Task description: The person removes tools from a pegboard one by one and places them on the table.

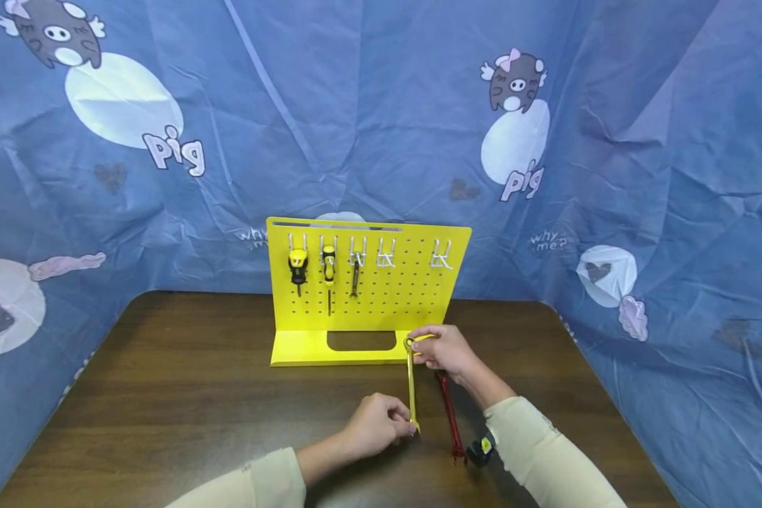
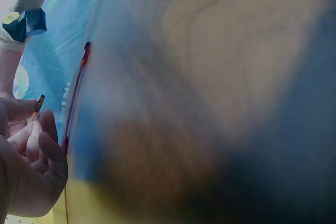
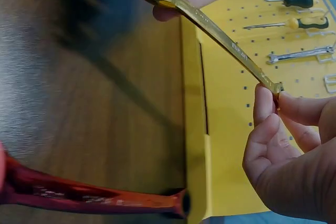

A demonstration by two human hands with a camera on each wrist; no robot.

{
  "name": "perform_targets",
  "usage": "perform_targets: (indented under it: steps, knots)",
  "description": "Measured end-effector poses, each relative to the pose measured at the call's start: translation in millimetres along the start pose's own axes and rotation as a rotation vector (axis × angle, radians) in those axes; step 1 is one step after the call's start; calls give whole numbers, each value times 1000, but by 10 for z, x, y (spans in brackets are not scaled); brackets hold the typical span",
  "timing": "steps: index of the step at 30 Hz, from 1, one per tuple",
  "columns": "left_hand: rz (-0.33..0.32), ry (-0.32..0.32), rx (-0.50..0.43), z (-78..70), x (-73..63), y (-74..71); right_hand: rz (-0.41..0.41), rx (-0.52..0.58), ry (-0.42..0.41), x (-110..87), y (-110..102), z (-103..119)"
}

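A gold combination wrench (image 1: 411,384) is held lengthwise above the table between both hands. My left hand (image 1: 376,425) pinches its open-jaw end, nearest me. The ring end is pinched between thumb and fingers of my right hand (image 1: 446,350), just in front of the pegboard base. To the right lies a red wrench (image 1: 449,416) on the table, its ring end toward the board; the right wrist view shows it large and close. Much of the left wrist view is blurred.
A yellow pegboard (image 1: 381,310) stands at the back. On its hooks hang a stubby screwdriver (image 1: 298,267), a longer screwdriver (image 1: 329,268) and a silver wrench (image 1: 355,277). Two double hooks (image 1: 386,254) to the right hold nothing. Blue printed cloth (image 1: 381,141) surrounds the brown table (image 1: 184,381).
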State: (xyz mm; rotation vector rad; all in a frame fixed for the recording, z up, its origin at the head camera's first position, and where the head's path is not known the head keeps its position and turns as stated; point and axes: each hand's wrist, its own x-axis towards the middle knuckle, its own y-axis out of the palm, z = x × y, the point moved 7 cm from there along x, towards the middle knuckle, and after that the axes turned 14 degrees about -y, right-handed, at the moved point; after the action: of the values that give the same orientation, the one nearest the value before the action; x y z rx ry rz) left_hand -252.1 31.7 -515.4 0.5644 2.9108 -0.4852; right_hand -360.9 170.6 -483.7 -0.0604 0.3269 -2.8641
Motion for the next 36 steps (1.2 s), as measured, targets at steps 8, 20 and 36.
perform_targets:
  steps: [8, 20, 36]
  knots:
    - [-41, 24, 222, 19, -64, 156, 21, -35, 35, -101, 47, -222]
    - [-101, 34, 552, 33, -64, 260, 36, -70, 72, -179, 83, -417]
    - [-108, -7, 565, 32, -27, 245, 46, -215, 22, -190, 159, -460]
